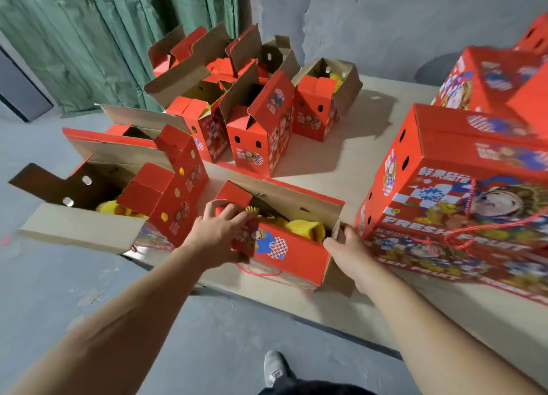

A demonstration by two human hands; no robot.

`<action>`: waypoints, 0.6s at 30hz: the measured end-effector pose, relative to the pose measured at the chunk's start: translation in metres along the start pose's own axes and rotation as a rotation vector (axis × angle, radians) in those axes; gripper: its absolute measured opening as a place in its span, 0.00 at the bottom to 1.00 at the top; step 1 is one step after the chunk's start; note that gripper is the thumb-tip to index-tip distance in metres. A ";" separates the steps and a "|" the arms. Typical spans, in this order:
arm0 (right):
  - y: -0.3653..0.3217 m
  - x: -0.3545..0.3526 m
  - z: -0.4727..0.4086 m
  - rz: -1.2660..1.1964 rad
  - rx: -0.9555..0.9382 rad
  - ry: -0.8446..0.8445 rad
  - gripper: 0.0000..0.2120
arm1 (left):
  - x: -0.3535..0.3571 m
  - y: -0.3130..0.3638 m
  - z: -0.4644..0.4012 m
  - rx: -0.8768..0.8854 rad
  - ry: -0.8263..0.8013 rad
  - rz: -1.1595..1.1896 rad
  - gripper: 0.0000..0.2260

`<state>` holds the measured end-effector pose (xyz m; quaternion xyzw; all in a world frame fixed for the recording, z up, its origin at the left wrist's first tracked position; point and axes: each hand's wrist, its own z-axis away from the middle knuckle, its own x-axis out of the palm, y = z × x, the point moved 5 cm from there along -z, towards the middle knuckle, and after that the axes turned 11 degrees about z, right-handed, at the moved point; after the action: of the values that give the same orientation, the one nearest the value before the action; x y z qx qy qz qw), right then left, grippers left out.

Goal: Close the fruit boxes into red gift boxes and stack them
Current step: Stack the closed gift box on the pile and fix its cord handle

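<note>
- Left hand grips the left end flap of the open gift box at the board's near edge.
- Right hand seems to pinch its right flap.
- Closed stack just beside; more open boxes behind.

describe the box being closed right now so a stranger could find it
Start at the closed stack on the right; the open box sits just left of it, at the mat's near edge. Unlike its neighbours, both hands hold it: left hand, right hand.
</note>
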<state>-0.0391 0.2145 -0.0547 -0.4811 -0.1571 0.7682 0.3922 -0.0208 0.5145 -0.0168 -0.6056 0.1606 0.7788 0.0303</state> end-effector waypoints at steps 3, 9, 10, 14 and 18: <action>0.011 -0.012 0.011 0.038 -0.091 0.017 0.09 | 0.006 0.021 0.029 -0.012 0.156 0.006 0.47; 0.095 -0.074 0.055 0.114 -0.134 -0.046 0.12 | 0.037 0.125 0.073 0.042 0.245 0.094 0.43; 0.115 -0.089 0.062 0.110 -0.123 -0.051 0.13 | 0.042 0.150 0.077 0.045 0.230 0.090 0.43; 0.196 -0.156 0.092 0.090 -0.078 0.006 0.07 | 0.070 0.251 0.082 0.072 0.212 0.114 0.43; 0.265 -0.229 0.111 0.108 -0.027 0.062 0.08 | 0.092 0.347 0.071 0.136 0.250 0.156 0.43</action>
<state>-0.2018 -0.1134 -0.0238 -0.5178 -0.1291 0.7706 0.3482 -0.1952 0.1931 -0.0151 -0.6800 0.2620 0.6848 -0.0096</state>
